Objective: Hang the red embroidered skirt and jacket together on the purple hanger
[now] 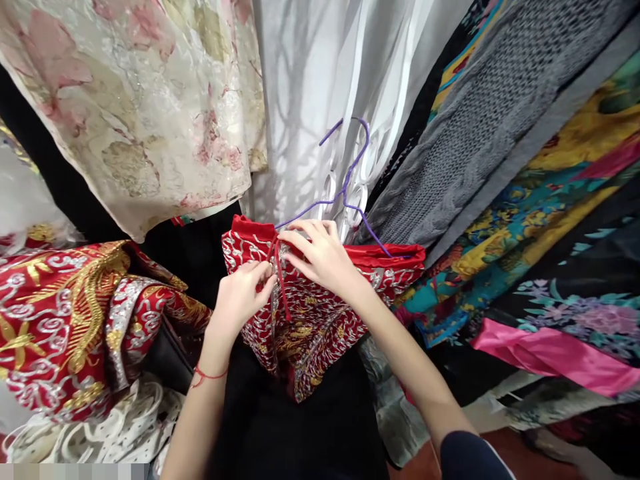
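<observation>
A red skirt-like garment [320,333] with silver and gold embroidery hangs in front of me, its red waist edge at the top. A purple wire hanger [346,190] rises out of that edge, hook pointing up. With curled, pinching fingers, my left hand [243,297] grips the garment's front just below the waist, beside a thin red tie cord [284,297]. My right hand [323,257] lies across the waist edge near the hanger, fingers bent over the fabric by the cord. What sits under its fingertips is partly hidden.
Embroidered red-and-gold cloth [65,327] lies at the left, above a white perforated item [100,427]. A sheer floral fabric [135,100] hangs upper left. White hangers [357,73] are behind. Grey knitwear [480,120] and a pink satin band [555,360] hang at the right.
</observation>
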Available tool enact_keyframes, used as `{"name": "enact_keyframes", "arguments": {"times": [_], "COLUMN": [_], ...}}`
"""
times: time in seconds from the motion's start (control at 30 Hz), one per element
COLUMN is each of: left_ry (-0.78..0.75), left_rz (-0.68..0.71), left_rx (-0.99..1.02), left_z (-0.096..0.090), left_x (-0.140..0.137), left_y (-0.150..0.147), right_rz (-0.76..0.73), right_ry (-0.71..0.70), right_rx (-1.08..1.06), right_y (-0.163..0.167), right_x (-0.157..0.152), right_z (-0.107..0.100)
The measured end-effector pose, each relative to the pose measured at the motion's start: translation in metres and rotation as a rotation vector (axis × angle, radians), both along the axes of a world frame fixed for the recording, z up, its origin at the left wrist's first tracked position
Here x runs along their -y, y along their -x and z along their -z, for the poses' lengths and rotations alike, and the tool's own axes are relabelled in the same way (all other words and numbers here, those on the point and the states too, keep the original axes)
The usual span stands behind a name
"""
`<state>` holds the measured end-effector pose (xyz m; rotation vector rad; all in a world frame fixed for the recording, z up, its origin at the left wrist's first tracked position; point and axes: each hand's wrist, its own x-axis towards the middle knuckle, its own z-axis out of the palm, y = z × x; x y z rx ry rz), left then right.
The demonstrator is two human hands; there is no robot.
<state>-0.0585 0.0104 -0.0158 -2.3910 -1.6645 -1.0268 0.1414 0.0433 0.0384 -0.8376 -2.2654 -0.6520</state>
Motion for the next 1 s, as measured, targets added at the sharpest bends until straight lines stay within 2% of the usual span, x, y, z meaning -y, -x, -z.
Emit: {"name": "enact_keyframes", "arguments": {"times": [0.07,0.1,0.17,0.23,0.3,0.33,0.4,0.47,0.53,0.63,0.77,0.83,0.9,1.0], "left_ry": [-0.075,-0.146,-0.306,-0.386,-0.317,-0.235,-0.067,0.031,0.033,-0.079,-0.352,-0.414,-0.385,-0.315], "left_rz": [-0.022,-0.056,-0.177,-0.299,-0.361,-0.351,-0.254,-0.097,0.037,0.129,0.099,0.072,0.055,0.001], "left_rx": [0.162,0.27,0.437,0.471,0.429,0.404,0.379,0.382,0.428,0.553,0.736,0.772,0.754,0.654], "left_z": [-0.013,-0.021,-0.037,-0.051,-0.059,-0.061,-0.059,-0.054,-0.049,-0.046,-0.048,-0.046,-0.039,-0.023], "left_x": [-0.006,-0.011,-0.026,-0.044,-0.062,-0.069,-0.077,-0.077,-0.073,-0.066,-0.069,-0.072,-0.074,-0.069], "left_y": [0.002,0.002,-0.001,-0.004,-0.005,-0.003,0.005,0.016,0.025,0.027,0.015,0.012,0.013,0.016], "right_rz": [0.012,0.064,0.248,0.483,0.601,0.585,0.465,0.37,0.382,0.408,0.429,0.481,0.524,0.555], "right_ry": [0.025,0.022,-0.001,0.015,0.155,0.263,0.458,0.516,0.436,0.243,-0.124,-0.272,-0.309,-0.236], "right_rx": [0.048,-0.002,-0.176,-0.26,-0.248,-0.243,-0.295,-0.416,-0.546,-0.696,-0.871,-0.922,-0.928,-0.92], "right_y": [-0.029,-0.046,-0.082,-0.117,-0.148,-0.16,-0.177,-0.185,-0.184,-0.171,-0.145,-0.136,-0.132,-0.133], "right_x": [0.012,0.019,0.031,0.04,0.042,0.041,0.035,0.025,0.014,-0.002,-0.016,-0.022,-0.03,-0.039], "right_z": [-0.013,-0.017,-0.022,-0.02,-0.014,-0.01,-0.002,0.006,0.01,0.01,0.002,0.003,0.01,0.028]}}
